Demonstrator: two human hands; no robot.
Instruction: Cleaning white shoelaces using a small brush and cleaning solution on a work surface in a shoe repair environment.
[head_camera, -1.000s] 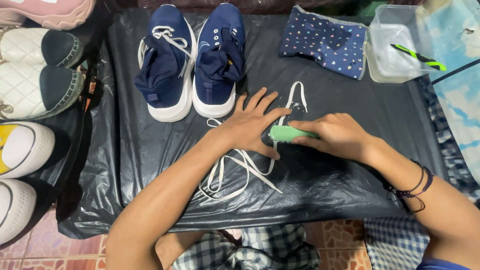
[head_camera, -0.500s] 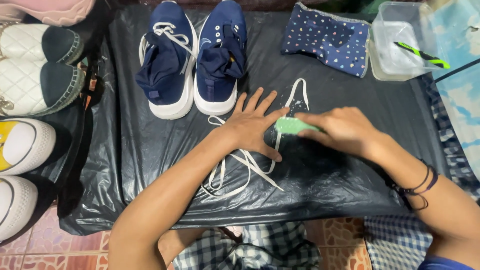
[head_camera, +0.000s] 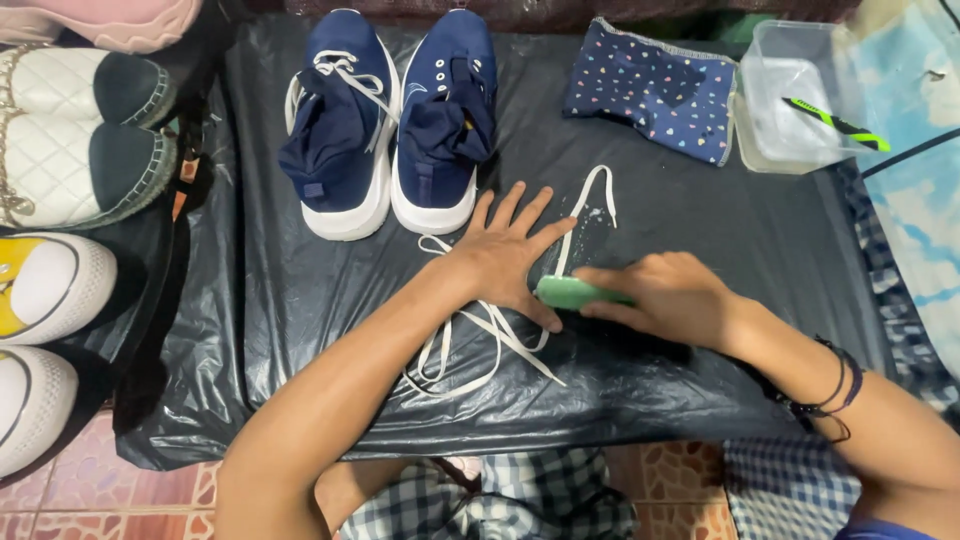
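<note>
White shoelace (head_camera: 578, 215) lies mid-frame on black plastic sheet (head_camera: 700, 240), pinned under the left hand (head_camera: 505, 255) with fingers spread flat, while the right hand (head_camera: 665, 295) just beside grips a green brush (head_camera: 570, 293) on it.

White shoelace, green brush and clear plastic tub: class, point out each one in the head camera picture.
white shoelace (head_camera: 583, 205): head view, on the looped stretch beyond the fingers.
green brush (head_camera: 568, 292): head view, on the end showing outside the right hand.
clear plastic tub (head_camera: 748, 150): head view, on its near left rim.
</note>
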